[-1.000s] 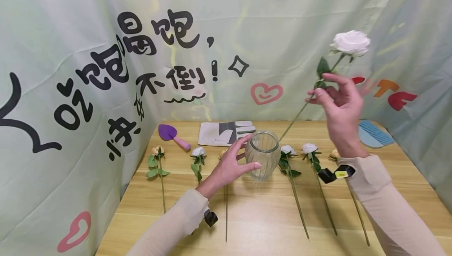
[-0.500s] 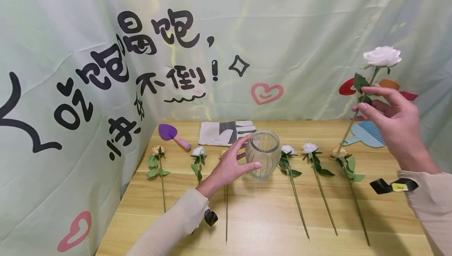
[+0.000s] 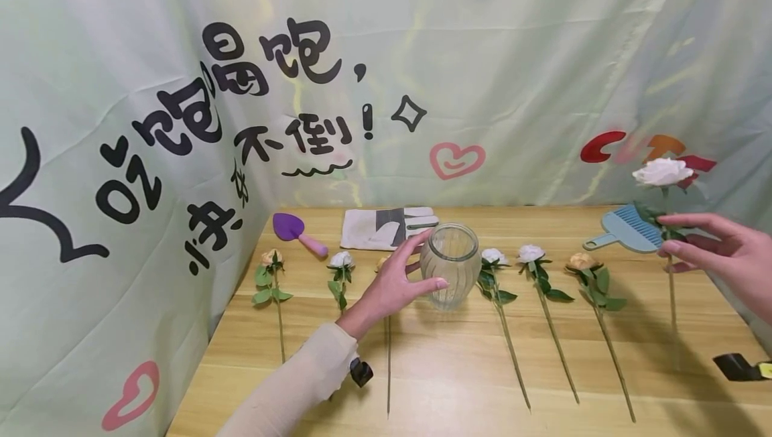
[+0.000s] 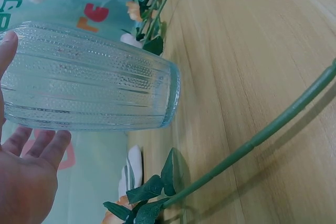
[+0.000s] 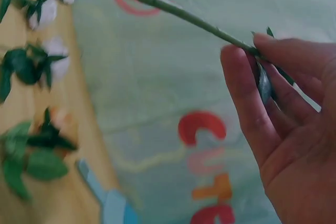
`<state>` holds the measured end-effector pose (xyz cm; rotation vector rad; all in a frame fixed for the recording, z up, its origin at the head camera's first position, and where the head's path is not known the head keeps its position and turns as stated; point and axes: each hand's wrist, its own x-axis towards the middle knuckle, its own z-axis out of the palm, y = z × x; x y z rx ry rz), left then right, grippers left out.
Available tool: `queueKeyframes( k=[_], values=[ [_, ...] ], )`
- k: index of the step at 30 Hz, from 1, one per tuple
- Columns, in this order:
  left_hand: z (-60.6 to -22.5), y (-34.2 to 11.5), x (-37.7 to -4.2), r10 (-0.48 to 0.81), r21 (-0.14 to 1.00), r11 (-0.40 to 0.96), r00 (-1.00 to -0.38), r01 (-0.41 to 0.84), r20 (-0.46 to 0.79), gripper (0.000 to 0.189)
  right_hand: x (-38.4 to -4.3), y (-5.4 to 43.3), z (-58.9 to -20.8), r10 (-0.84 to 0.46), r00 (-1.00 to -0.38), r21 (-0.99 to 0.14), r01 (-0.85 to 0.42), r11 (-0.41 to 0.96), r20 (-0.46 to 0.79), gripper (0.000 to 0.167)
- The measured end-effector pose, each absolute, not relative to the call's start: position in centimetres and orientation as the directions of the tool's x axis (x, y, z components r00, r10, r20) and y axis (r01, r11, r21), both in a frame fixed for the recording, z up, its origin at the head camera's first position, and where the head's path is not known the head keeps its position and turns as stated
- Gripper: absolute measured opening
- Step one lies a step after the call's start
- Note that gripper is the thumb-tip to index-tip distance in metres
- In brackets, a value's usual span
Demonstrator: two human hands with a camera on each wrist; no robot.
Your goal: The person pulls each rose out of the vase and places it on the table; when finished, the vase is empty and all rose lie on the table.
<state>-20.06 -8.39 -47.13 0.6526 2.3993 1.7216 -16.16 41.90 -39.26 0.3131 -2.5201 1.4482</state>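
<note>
A ribbed clear glass vase [image 3: 447, 279] stands upright on the wooden table. My left hand [image 3: 395, 283] holds it from the left, thumb across the front and fingers round the far side; the left wrist view shows the vase [image 4: 89, 77] with no stems in it. Off to the right, my right hand [image 3: 726, 256] pinches an upright white rose [image 3: 663, 172] by its stem, just under the bloom near the leaves. In the right wrist view thumb and fingertips meet on the green stem [image 5: 178, 11]. Whether the stem's lower end touches the table is unclear.
Several roses lie on the table [image 3: 446, 370]: orange [image 3: 271, 259] and white [image 3: 342, 261] on the left, white [image 3: 532, 253] and orange [image 3: 582, 262] on the right. Behind lie a purple trowel [image 3: 288, 226], a glove [image 3: 368, 229] and a blue comb-toothed dustpan [image 3: 630, 229]. Printed cloth hangs around.
My right hand has carried the white rose rightward from beside the vase and lowered it, its stem turning from slanted to nearly vertical. The left hand and vase have stayed put.
</note>
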Motion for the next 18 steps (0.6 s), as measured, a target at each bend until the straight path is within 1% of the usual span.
queueKeyframes(
  k=[5, 10, 15, 18],
  values=[
    [-47.3, -8.4, -20.1, 0.408, 0.924, 0.262, -0.900, 0.277, 0.153, 0.091, -15.2, 44.5, -42.3, -0.115, -0.954, -0.846, -0.298, 0.442, 0.276, 0.059],
    [-47.1, -8.4, -20.1, 0.408, 0.923, 0.270, -0.901, 0.274, 0.148, 0.091, -14.0, 46.0, -45.3, -0.113, -0.976, -0.856, -0.219, 0.469, 0.188, 0.055],
    [-47.0, -8.4, -20.0, 0.404, 0.923, 0.268, -0.902, 0.277, 0.153, 0.092, -13.4, 47.1, -47.5, -0.132, -0.988, -0.870, -0.135, 0.474, 0.081, 0.049],
    [-47.0, -8.4, -19.9, 0.408, 0.924, 0.265, -0.900, 0.278, 0.154, 0.092, -13.2, 47.4, -48.6, -0.095, -0.995, -0.852, -0.040, 0.522, -0.012, 0.043]
  ],
)
